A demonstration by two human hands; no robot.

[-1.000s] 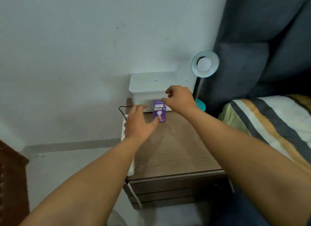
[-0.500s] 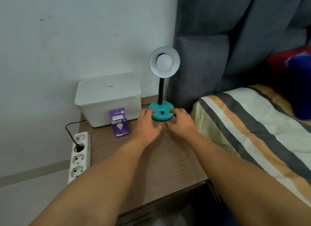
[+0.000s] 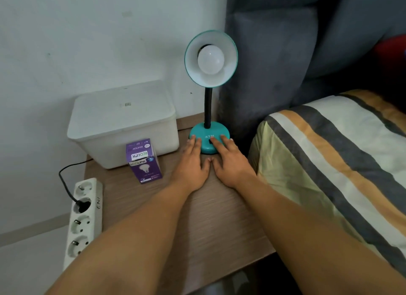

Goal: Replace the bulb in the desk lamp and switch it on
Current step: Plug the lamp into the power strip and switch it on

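Note:
A teal desk lamp stands at the back of the wooden bedside table (image 3: 219, 220). Its shade (image 3: 229, 53) faces me with a white bulb (image 3: 211, 59) screwed in, unlit. My left hand (image 3: 191, 163) lies flat on the table, fingertips touching the left side of the lamp base (image 3: 206, 148). My right hand (image 3: 230, 160) lies beside it, fingers resting on the top right of the base next to the black switch (image 3: 210, 141). The thumbs touch each other. A purple bulb box (image 3: 144, 160) stands upright to the left of my left hand.
A white lidded container (image 3: 123, 123) sits behind the box against the wall. A white power strip (image 3: 83, 218) with one black plug in it hangs at the table's left edge. A striped bed (image 3: 329, 158) and grey headboard (image 3: 274, 64) close off the right side.
My hands left the purple box and moved right to the lamp base. The view swung right and moved closer. In the last half second the fingers slid further onto the base.

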